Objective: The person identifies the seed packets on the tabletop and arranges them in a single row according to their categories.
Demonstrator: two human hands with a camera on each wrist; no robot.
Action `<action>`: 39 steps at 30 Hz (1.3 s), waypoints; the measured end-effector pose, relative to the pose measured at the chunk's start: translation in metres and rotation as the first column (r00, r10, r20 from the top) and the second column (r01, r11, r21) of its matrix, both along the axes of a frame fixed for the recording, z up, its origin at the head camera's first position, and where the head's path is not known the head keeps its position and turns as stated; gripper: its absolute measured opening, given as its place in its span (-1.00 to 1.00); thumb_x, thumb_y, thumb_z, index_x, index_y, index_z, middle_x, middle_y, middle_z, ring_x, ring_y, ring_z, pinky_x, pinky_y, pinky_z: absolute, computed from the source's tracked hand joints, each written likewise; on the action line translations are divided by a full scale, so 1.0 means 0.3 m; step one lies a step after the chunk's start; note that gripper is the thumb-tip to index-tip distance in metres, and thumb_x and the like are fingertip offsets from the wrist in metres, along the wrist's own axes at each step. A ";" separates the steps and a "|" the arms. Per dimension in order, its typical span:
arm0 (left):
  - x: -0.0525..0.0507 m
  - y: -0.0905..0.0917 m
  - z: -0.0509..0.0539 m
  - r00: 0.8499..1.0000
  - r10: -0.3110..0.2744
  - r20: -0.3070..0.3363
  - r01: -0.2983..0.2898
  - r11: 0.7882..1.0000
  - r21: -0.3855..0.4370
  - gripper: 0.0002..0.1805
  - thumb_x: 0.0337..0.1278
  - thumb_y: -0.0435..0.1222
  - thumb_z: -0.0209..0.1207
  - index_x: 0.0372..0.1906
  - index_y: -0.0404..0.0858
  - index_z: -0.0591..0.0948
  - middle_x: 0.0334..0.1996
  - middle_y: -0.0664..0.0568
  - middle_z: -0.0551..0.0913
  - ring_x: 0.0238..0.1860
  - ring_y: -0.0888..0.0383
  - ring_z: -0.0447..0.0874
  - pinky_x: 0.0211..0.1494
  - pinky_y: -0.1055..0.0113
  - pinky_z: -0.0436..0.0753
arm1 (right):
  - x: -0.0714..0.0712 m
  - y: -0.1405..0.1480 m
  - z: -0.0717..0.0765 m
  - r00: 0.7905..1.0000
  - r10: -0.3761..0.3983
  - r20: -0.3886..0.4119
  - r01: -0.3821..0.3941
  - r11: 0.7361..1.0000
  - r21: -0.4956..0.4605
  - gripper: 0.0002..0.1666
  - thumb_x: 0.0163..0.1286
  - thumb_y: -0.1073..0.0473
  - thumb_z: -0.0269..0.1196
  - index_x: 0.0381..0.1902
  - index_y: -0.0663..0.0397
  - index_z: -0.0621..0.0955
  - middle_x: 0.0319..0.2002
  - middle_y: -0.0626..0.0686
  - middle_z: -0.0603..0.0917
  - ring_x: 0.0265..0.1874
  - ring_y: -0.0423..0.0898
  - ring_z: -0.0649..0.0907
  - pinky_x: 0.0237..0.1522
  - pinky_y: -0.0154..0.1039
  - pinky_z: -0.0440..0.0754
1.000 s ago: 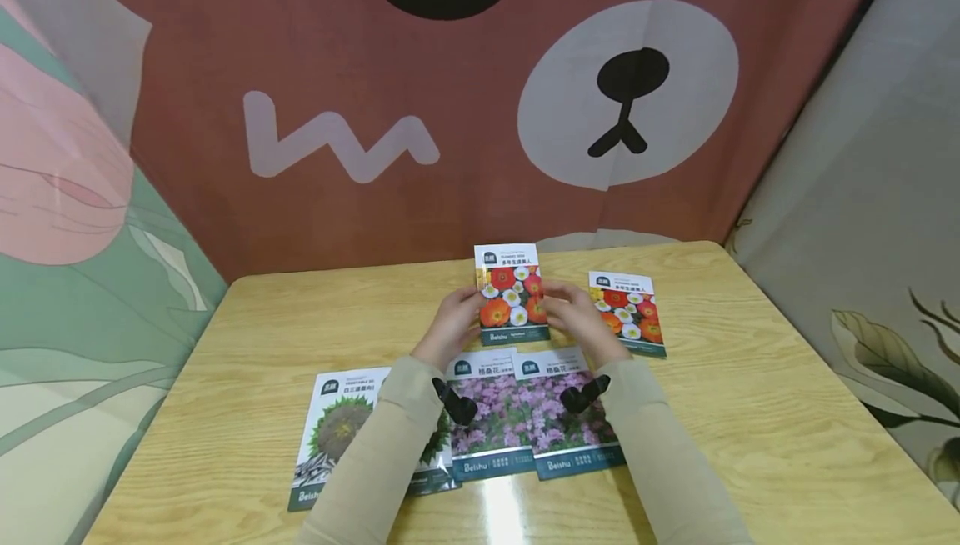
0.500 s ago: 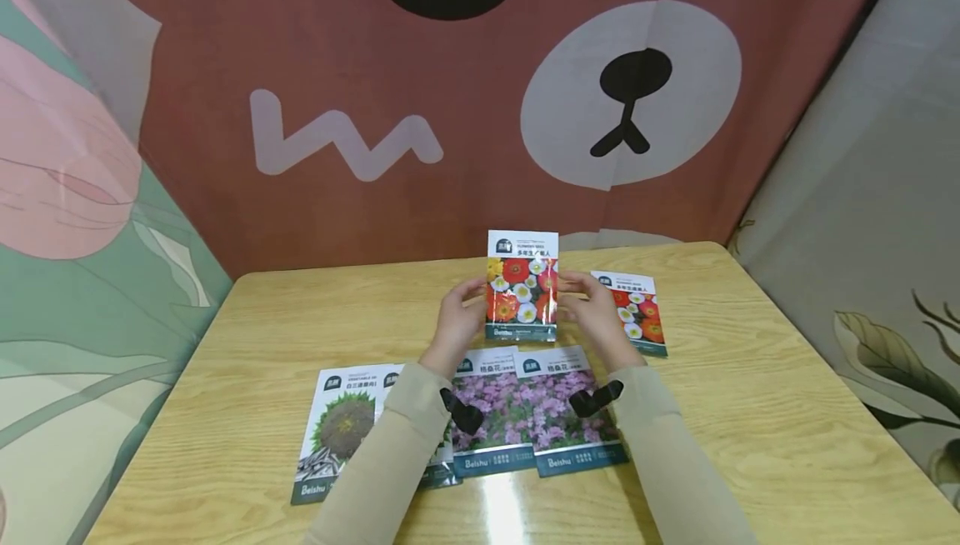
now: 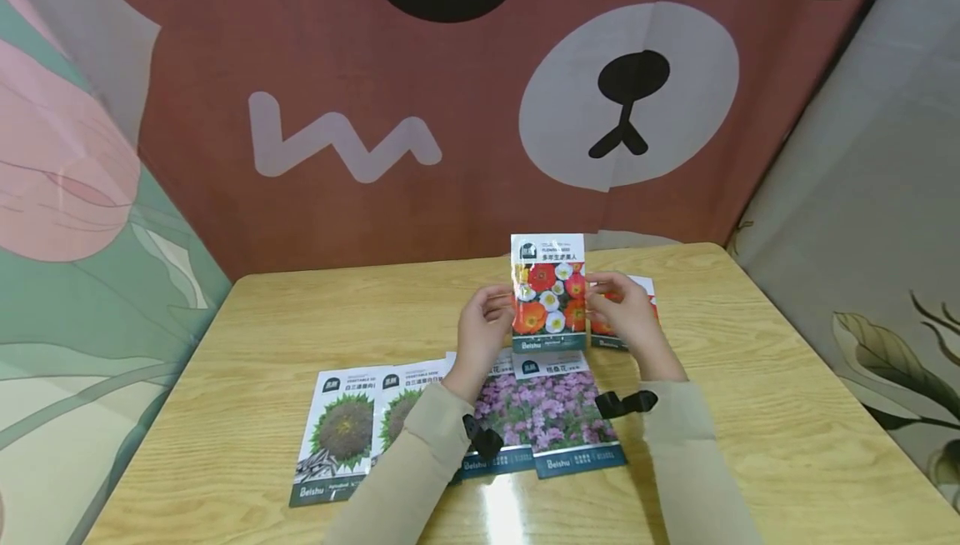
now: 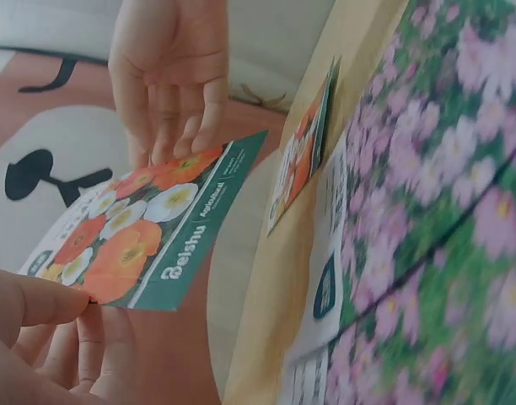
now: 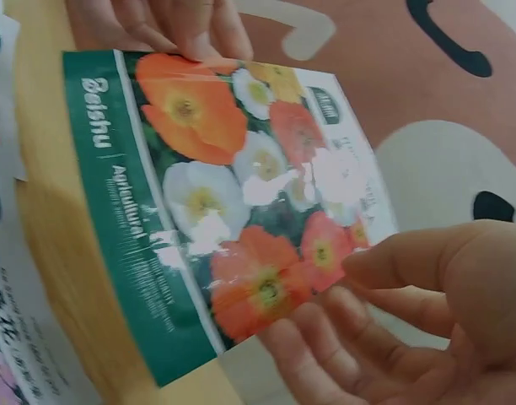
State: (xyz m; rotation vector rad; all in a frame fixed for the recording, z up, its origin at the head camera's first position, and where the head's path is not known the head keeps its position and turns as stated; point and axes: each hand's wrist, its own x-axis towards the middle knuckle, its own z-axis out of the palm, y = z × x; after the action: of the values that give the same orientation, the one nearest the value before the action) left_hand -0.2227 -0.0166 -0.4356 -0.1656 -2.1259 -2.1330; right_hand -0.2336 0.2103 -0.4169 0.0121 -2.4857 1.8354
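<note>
A poppy seed packet (image 3: pixel 549 295), printed with red, orange and white flowers, is held up above the table between both hands. My left hand (image 3: pixel 483 337) pinches its left edge, thumb in front in the left wrist view. On the opposite edge, my right hand (image 3: pixel 628 320) pinches with thumb and fingers, as the right wrist view shows. Behind the right hand a second poppy seed packet (image 3: pixel 606 330) lies on the table, partly covered. Below the held one lie two purple-flower seed packets (image 3: pixel 573 412), side by side, the left one partly hidden by my left wrist.
Two sunflower seed packets (image 3: pixel 341 432) overlap at the front left of the wooden table (image 3: pixel 240 362), one partly behind my left sleeve. A curtain with a bear print (image 3: pixel 450 212) hangs right behind the table's back edge.
Both hands have moved right and carried the poppy seed packet with them, raised off the table. It now overlaps the view of the second poppy packet. More of the sunflower packets shows.
</note>
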 end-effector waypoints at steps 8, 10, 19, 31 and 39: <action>0.065 0.059 -0.008 0.992 -0.070 0.106 0.059 0.993 0.107 -0.66 0.32 -0.49 0.17 0.16 -0.36 0.58 0.00 -0.19 0.67 -0.03 -0.04 0.69 -0.06 0.10 0.73 | 0.044 0.067 0.027 0.998 0.050 0.046 -0.054 0.993 0.104 -0.55 0.56 0.21 0.14 0.29 0.33 0.47 0.09 0.36 0.58 -0.09 0.05 0.68 -0.09 -0.11 0.74; 0.073 0.076 -0.014 0.991 -0.071 0.112 0.057 0.990 0.126 -0.65 0.28 -0.51 0.17 0.15 -0.38 0.58 -0.03 -0.21 0.67 -0.06 -0.03 0.70 -0.11 0.13 0.74 | 0.049 0.083 0.034 0.995 0.075 0.059 -0.082 0.989 0.120 -0.55 0.56 0.22 0.15 0.29 0.36 0.45 0.06 0.37 0.58 -0.10 0.04 0.68 -0.06 -0.06 0.74; 0.111 0.140 -0.042 0.975 -0.095 0.200 0.051 0.975 0.214 -0.63 0.15 -0.56 0.18 0.09 -0.41 0.59 -0.09 -0.18 0.67 -0.32 0.16 0.65 -0.24 0.28 0.70 | 0.069 0.135 0.054 0.985 0.112 0.133 -0.138 0.968 0.208 -0.40 0.55 0.24 0.16 0.43 0.40 0.32 0.10 0.42 0.52 0.03 0.22 0.64 0.03 0.06 0.69; 0.164 0.207 -0.111 0.944 -0.144 0.298 0.068 0.966 0.249 -0.70 0.13 -0.56 0.15 -0.01 -0.37 0.58 -0.20 -0.09 0.65 -0.42 0.20 0.59 -0.37 0.39 0.65 | 0.079 0.183 0.057 0.989 0.037 0.140 -0.077 0.954 0.290 -0.40 0.54 0.26 0.14 0.45 0.33 0.31 0.10 0.45 0.51 -0.10 0.14 0.66 -0.14 -0.12 0.75; 0.202 0.215 -0.131 0.915 -0.216 0.341 0.160 0.970 0.185 -0.84 0.30 -0.46 0.14 -0.06 -0.32 0.56 -0.22 -0.07 0.65 -0.29 0.14 0.62 -0.28 0.23 0.75 | 0.074 0.189 0.045 0.982 0.006 0.191 -0.075 0.932 0.356 -0.43 0.50 0.25 0.17 0.40 0.31 0.39 0.09 0.44 0.51 -0.23 0.07 0.66 -0.17 -0.16 0.73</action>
State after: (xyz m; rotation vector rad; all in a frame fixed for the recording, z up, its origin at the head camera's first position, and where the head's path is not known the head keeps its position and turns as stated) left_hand -0.1621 0.0480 -0.4748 0.0425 -2.1920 -2.6047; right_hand -0.2116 0.2669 -0.4034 -0.1003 -2.9410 1.4213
